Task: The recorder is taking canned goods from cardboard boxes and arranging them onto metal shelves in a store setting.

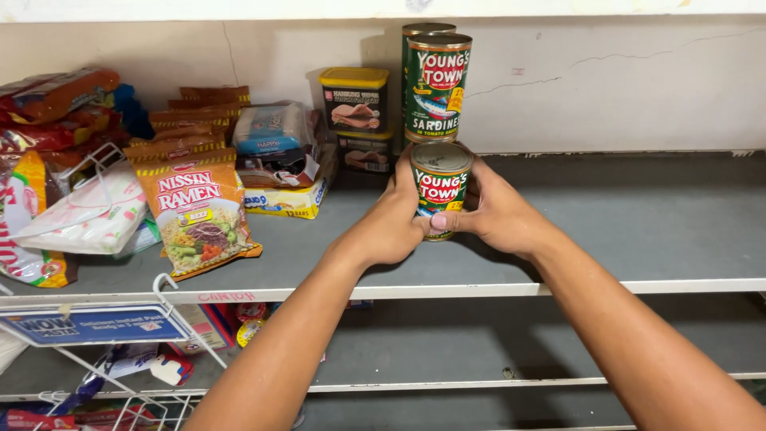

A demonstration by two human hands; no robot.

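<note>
At the far left of the grey shelf (606,239) I see a heap of snack bags (48,120), then an orange noodle packet (199,215) leaning at the front edge, with boxed bars (291,199) behind it. Next come two small yellow-lidded meat tins (354,100), stacked. My left hand (391,223) wraps the left side of a green fish can (440,187); my right hand (499,215) closes on its right side, thumb across the label. The can stands upright on the shelf, just in front of a stack of matching tall cans (437,86). I judge I am setting this can in place; next calls for squaring it with the stack and letting go without tipping it.
</note>
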